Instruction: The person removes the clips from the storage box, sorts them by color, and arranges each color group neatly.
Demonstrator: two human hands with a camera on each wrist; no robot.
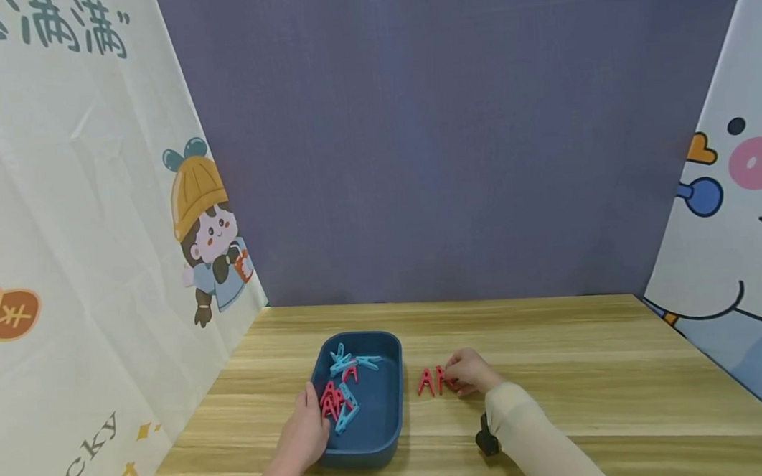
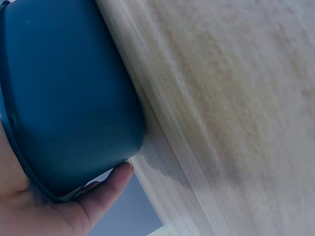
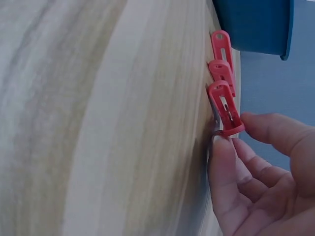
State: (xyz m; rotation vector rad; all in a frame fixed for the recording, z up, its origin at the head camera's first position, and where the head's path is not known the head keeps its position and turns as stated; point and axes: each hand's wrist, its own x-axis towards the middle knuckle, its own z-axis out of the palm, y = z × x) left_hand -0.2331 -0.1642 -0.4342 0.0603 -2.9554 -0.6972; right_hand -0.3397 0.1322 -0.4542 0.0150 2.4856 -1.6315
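Note:
A dark blue plastic bin [image 1: 378,403] stands on the table, holding several light blue clothespins [image 1: 368,362] and several red clothespins [image 1: 329,402]. My left hand [image 1: 305,429] grips the bin's left side at the rim; in the left wrist view a finger [image 2: 110,189] lies against the bin wall. To the right of the bin, red clothespins [image 1: 426,381] stand in a row on the table with their legs spread. My right hand [image 1: 470,371] pinches the red clothespin [image 3: 226,108] at the right end of that row, between thumb and fingertips.
The wood-grain table [image 1: 588,371] extends to the right and behind the bin. A grey-blue panel [image 1: 415,157] rises at its back edge, with printed white sheets [image 1: 95,210] at the sides. A black object [image 1: 487,437] is at my right wrist.

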